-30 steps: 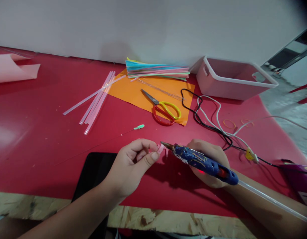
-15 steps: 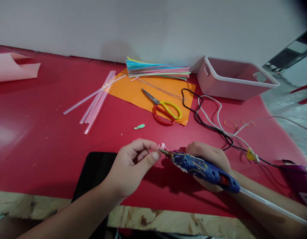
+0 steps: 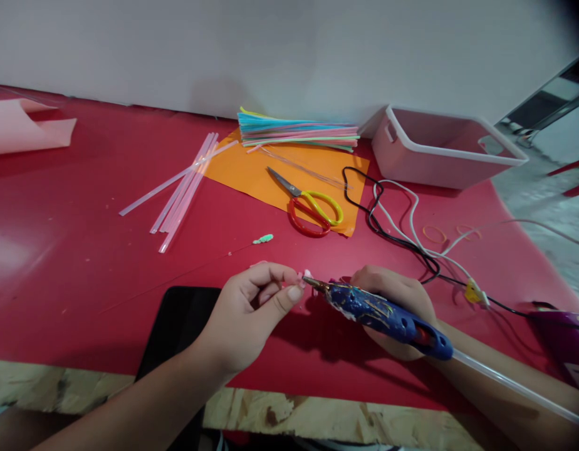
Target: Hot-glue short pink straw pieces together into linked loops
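My left hand (image 3: 249, 307) is closed, with thumb and forefinger pinching a small pink piece (image 3: 307, 274) whose exact kind I cannot make out. Wrapped round a blue glue gun (image 3: 374, 312) is my right hand (image 3: 405, 294), its fingers partly hidden behind the gun. The metal nozzle points left and meets or nearly meets the pink piece at my left fingertips. From the gun's back end a clear glue stick runs down to the right. Beyond my left hand lies a thin wire with a fuzzy green tip (image 3: 263, 239).
Scissors (image 3: 312, 210) rest on an orange sheet (image 3: 242, 172), beside bundled pipe cleaners (image 3: 299, 133). Glue sticks (image 3: 186, 194) lie at left, near pink paper (image 3: 31, 128). A bin (image 3: 440, 153) and tangled cables (image 3: 402, 232) are at right. A black phone-like slab (image 3: 177, 326) sits under my left forearm.
The glue gun's nozzle has shifted slightly right and up, from beside my left thumb tip to the pink piece. My left hand has stayed almost still.
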`<state>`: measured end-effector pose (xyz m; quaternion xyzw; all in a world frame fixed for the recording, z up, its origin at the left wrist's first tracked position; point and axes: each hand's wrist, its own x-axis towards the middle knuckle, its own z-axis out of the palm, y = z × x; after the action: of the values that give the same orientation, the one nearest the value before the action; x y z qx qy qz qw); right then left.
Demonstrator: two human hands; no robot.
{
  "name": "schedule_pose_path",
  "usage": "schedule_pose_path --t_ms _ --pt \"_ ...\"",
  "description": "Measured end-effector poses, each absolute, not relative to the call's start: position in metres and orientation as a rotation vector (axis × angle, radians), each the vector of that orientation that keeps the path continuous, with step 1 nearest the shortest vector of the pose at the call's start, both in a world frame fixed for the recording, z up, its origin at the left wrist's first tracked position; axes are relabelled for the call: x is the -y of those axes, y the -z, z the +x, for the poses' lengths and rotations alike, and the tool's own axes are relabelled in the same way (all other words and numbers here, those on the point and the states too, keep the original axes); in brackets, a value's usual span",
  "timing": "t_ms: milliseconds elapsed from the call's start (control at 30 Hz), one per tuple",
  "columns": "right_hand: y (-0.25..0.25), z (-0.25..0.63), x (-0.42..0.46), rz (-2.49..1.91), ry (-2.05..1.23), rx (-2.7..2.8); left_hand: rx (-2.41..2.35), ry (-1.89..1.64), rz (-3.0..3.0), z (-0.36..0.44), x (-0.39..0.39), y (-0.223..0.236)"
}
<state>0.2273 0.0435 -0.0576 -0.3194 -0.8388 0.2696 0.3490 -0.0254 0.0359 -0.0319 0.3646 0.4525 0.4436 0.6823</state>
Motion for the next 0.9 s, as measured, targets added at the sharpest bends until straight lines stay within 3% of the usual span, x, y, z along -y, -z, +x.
schedule_pose_path --t_ms 900 --pt "0.058 0.229 -0.0445 -0.776 -0.702 2.226 -1.056 -0.955 0.848 -0.026 -0.0347 0.0296"
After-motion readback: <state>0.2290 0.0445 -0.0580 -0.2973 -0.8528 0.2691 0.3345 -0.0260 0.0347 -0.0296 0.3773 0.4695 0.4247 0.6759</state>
